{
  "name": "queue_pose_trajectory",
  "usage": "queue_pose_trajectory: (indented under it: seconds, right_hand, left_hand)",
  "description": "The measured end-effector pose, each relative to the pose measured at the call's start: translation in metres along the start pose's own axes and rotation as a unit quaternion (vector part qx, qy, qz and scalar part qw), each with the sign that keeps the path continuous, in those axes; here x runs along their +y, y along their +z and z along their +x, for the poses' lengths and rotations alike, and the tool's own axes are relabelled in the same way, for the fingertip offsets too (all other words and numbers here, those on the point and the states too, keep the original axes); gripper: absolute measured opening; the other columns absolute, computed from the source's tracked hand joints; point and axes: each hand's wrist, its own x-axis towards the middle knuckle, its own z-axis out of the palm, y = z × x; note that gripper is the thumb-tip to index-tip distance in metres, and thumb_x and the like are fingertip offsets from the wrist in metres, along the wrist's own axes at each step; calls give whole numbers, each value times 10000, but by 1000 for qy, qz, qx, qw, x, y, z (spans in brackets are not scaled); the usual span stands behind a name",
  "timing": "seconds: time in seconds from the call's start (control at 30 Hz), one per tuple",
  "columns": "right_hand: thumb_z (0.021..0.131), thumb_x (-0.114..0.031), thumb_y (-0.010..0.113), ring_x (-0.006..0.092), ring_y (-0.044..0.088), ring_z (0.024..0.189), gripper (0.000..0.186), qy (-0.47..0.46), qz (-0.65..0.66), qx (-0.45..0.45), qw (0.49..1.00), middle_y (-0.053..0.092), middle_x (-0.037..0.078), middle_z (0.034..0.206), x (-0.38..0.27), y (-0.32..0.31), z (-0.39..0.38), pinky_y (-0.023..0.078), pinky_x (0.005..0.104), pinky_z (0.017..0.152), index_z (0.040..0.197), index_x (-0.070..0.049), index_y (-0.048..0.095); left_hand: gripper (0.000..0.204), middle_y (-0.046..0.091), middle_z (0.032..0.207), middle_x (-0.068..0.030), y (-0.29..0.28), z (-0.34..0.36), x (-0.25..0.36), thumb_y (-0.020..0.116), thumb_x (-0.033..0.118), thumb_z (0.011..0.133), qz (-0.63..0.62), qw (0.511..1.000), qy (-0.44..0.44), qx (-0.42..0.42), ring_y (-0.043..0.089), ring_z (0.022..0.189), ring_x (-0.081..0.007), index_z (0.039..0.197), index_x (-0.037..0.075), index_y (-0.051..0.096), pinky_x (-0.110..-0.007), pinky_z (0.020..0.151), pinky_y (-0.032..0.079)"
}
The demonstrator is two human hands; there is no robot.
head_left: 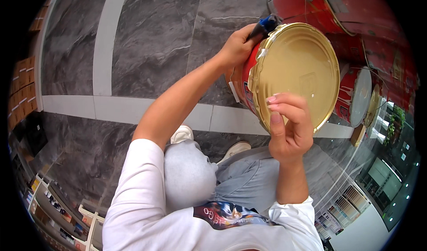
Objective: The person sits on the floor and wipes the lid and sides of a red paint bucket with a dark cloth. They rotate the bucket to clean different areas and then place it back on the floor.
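A red paint bucket (pixel 246 79) with a round gold metal lid (pixel 302 64) is in front of me, its lid facing me. The lid's edge has bent, wavy tabs along the left side. My left hand (pixel 240 46) is closed around a dark tool with blue on it (pixel 267 25), held against the upper left of the rim; the tool's working end is hard to make out. Over the lower part of the lid is my right hand (pixel 291 128), loosely curled, thumb and fingertips a little apart, with nothing visible in it. Its fingertips look slightly blurred; whether they touch the lid I cannot tell.
More red buckets (pixel 351 50) stand close on the right, one with a pale lid (pixel 361 97). Dark marble floor tiles (pixel 155 37) with white strips lie beneath. Stacked cartons (pixel 22 88) are at the far left, shelving (pixel 58 206) at lower left. My knees are just below the bucket.
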Motion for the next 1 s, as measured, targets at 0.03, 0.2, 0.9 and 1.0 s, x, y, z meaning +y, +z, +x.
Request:
queue_pose_trajectory:
  seconds: [0.03, 0.2, 0.9, 1.0]
  right_hand:
    - [899, 57, 695, 269, 686, 891, 132, -2, -3, -2, 1000, 699, 157, 1017, -2, -1, -2, 561, 346, 796, 1020, 11, 669]
    - [880, 72, 701, 281, 684, 898, 155, 0, -2, -6, 1000, 696, 152, 1009, -11, -9, -8, 563, 363, 802, 1017, 8, 669]
    - [745, -41, 754, 242, 672, 824, 214, -32, -13, -239, 970, 675, 70, 956, -19, 12, -26, 535, 353, 726, 941, -32, 669]
    - [724, -57, 716, 232, 660, 811, 223, -68, 16, -232, 970, 666, 69, 951, -28, 19, -31, 526, 351, 720, 938, -22, 666]
  left_hand:
    - [262, 700, 1098, 14, -1, -5, -4, 551, 163, 1092, 10, 1000, 7, 14, 565, 1022, -71, 1296, 36, 657, -257, 926, 478]
    - [262, 695, 1057, 30, -9, -27, -14, 566, 199, 1091, -54, 996, -56, 33, 559, 975, -62, 1265, 26, 656, -254, 881, 481]
    - [256, 705, 1044, 24, -5, -45, -21, 579, 159, 1079, -27, 994, -46, 93, 570, 926, -51, 1282, 31, 669, -241, 824, 491]
    - [256, 708, 1031, 25, 4, -69, -22, 582, 157, 1077, 25, 985, -60, 158, 568, 903, -52, 1283, 32, 667, -239, 808, 492]
